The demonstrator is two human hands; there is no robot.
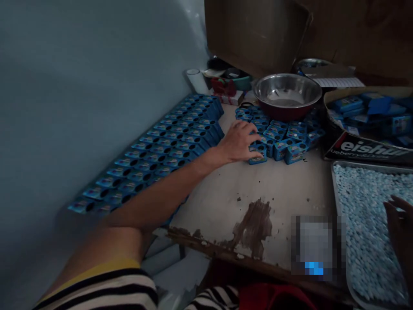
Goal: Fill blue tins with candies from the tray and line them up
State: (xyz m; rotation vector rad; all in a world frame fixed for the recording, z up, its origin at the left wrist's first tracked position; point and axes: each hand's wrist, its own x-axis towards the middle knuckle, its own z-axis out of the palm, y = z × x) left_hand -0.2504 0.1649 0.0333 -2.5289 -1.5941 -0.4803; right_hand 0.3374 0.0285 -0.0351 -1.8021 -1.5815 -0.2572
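Observation:
My left hand [238, 141] reaches over the table with its fingers curved and apart. Its thumb and fingertips are at a small blue printed box [258, 155] on the near left side of a loose cluster of similar boxes [280, 131]. Whether the fingers press on that box I cannot tell. At the right edge, my right hand [400, 228] hangs over a metal tray [338, 206] filled with small pale-blue pieces [364, 232]. Its fingers are bent and apart, nothing visible between them, and the picture's edge cuts part of it off.
Rows of blue boxes [167, 150] stand along the wall at left. A steel bowl [287, 92] sits behind the cluster. An open carton [364, 144] at right holds more blue boxes. The worn tabletop [219, 206] has peeled patches; a blurred square [316, 241] covers part of it.

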